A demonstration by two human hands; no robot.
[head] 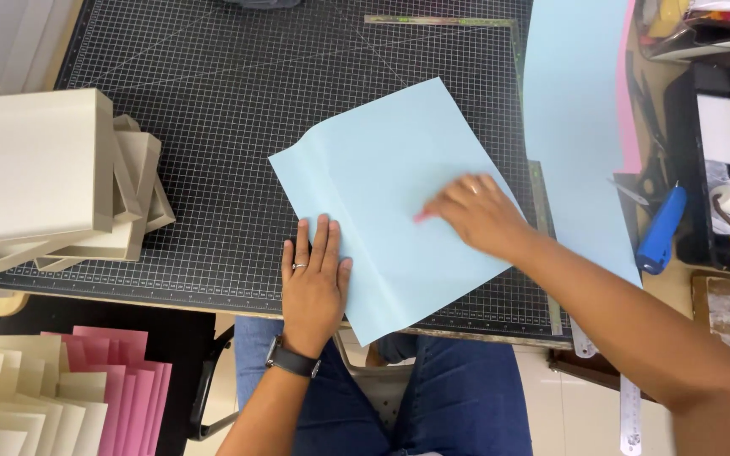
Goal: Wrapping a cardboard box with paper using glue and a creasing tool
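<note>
Fingers [318, 245] of my left hand [314, 283] lie flat, pinning the blue sheet [390, 194] on the cutting mat [213, 127], while my right hand [475, 211] presses it, grasping nothing; uneven pressure could skew the fold.

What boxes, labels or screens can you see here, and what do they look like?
Stack of cream cardboard boxes: left edge of the black gridded cutting mat, square, plain.
Small dark wristwatch: on the wrist of the left hand, its face hidden.
White blank label: on the black tray at far right, rectangular.
No screens show.
</note>
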